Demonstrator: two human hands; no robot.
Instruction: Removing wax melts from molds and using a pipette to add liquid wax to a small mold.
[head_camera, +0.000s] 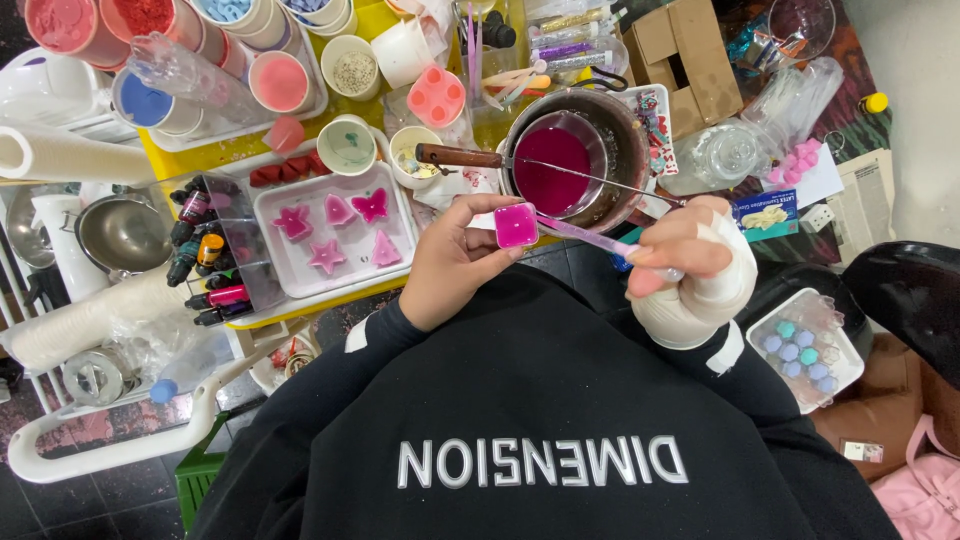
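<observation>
Small square mould filled with magenta liquid (516, 225), pinched level in the fingers of the left hand (455, 262), just below the metal pot of magenta melt (572, 158). Right of the mould, the bandaged right hand (690, 262) closes its fingers on a clear plastic stick (600, 240); the stick's long axis slants up-left, tip touching the mould's edge.

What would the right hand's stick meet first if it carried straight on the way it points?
The right hand holds a thin clear stick angled toward the small square mould of pink liquid in the left hand. Its tip looks already at the mould's edge; depth is unclear.
</observation>
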